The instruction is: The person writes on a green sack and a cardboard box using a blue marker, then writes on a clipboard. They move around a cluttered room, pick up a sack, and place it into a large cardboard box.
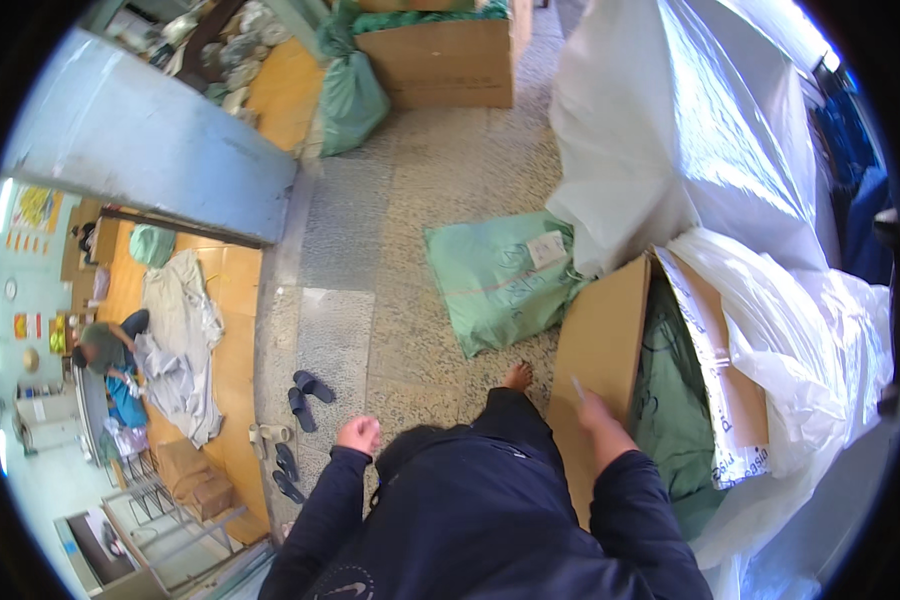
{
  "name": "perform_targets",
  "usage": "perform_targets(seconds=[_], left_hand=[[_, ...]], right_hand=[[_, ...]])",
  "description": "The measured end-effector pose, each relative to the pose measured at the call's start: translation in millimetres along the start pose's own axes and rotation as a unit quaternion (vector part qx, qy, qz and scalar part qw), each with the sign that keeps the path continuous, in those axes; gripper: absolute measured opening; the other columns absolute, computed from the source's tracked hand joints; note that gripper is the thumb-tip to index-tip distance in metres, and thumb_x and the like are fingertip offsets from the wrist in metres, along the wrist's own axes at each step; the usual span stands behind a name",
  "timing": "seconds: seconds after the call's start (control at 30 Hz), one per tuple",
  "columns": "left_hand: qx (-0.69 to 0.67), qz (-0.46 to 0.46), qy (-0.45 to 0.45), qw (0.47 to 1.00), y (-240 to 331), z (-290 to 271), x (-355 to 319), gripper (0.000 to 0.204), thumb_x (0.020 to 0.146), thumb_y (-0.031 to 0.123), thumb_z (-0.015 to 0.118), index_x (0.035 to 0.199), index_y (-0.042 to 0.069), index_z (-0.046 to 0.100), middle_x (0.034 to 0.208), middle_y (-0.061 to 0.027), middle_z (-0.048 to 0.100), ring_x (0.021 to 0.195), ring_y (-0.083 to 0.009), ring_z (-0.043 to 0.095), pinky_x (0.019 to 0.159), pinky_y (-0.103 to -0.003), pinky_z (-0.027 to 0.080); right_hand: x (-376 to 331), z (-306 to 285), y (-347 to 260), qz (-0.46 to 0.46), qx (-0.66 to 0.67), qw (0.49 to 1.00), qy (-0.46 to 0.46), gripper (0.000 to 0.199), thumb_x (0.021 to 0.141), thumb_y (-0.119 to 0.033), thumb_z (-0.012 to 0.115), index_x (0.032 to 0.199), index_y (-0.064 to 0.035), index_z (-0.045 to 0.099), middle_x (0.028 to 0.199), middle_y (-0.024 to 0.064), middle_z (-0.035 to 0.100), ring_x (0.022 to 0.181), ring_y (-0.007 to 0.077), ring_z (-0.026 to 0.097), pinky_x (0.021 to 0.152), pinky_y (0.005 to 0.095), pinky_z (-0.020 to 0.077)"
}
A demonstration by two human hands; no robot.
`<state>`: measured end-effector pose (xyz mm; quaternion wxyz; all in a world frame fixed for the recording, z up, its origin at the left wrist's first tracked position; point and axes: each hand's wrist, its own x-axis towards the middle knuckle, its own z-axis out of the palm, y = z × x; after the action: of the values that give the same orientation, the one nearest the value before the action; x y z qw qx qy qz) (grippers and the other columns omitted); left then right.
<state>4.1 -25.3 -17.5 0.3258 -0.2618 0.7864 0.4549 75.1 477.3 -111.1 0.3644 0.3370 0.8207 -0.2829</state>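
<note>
The person's sleeves and clothing were dark navy. The cardboard box (602, 345) by the right hand (598, 410) was plain brown, its inside filled with dark green sacking (670, 400). A pale mint-green sack (495, 280) with a white label and faint red lines lay on the speckled beige and grey floor (440, 180). White, glossy plastic sheeting (690, 130) rose behind the box. Dark blue slippers (305, 395) sat near a warm orange-brown wooden floor (235, 350), where off-white cloth (180, 340) was spread. The wall (140, 140) was pale blue-grey.
</note>
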Motion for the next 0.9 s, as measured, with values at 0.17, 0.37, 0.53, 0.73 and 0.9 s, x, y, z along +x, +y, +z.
perform_targets(seconds=[0.17,0.37,0.53,0.73,0.9], left_hand=[[-0.060,-0.089,0.060,0.992,-135,-18,-53,0.030,0.096,0.022,0.059,0.117,0.000,0.059,0.088,-0.0098,0.068,0.063,-0.0182,0.066,0.050,-0.029,0.050],[-0.171,-0.083,0.084,0.978,-267,5,-116,0.032,0.097,0.022,0.057,0.121,0.000,0.059,0.092,-0.0108,0.069,0.069,-0.0188,0.067,0.056,-0.029,0.052],[-0.314,-0.126,0.135,0.931,-387,13,-183,0.030,0.094,0.022,0.059,0.113,0.000,0.064,0.083,-0.0087,0.069,0.063,-0.0168,0.065,0.053,-0.030,0.050],[-0.396,-0.251,0.287,0.835,-520,1,-285,0.025,0.095,0.020,0.056,0.103,-0.002,0.064,0.078,-0.0120,0.067,0.057,-0.0209,0.062,0.049,-0.034,0.049],[-0.504,-0.273,0.370,0.731,-575,25,-345,0.022,0.094,0.016,0.057,0.104,-0.003,0.062,0.079,-0.0160,0.067,0.056,-0.0219,0.061,0.049,-0.035,0.049]], right_hand=[[17,-18,26,0.001,-0.064,0.998,0.028,0.046,0.092,-0.008,0.052,0.136,-0.0194,0.054,0.102,0.0187,0.068,0.087,0.0335,0.068,0.076,0.0444,0.0542],[-12,-6,-101,-0.104,0.042,0.992,0.061,0.059,0.089,-0.027,0.067,0.139,-0.0037,0.047,0.088,0.0186,0.069,0.064,0.0276,0.068,0.057,0.0377,0.0545],[-146,145,-264,-0.394,-0.203,0.896,-0.027,0.059,0.082,-0.048,0.072,0.121,-0.0054,0.059,0.108,0.0159,0.069,0.101,0.0308,0.066,0.086,0.0414,0.0515],[-346,340,-325,-0.665,-0.330,0.649,-0.169,0.032,0.090,-0.030,0.057,0.115,-0.0133,0.068,0.103,0.0183,0.069,0.095,0.0346,0.066,0.082,0.0445,0.0522],[-392,408,-349,-0.633,-0.386,0.646,-0.180,0.028,0.089,-0.022,0.052,0.109,-0.0103,0.068,0.112,0.0205,0.067,0.105,0.0366,0.063,0.088,0.0462,0.0503]])
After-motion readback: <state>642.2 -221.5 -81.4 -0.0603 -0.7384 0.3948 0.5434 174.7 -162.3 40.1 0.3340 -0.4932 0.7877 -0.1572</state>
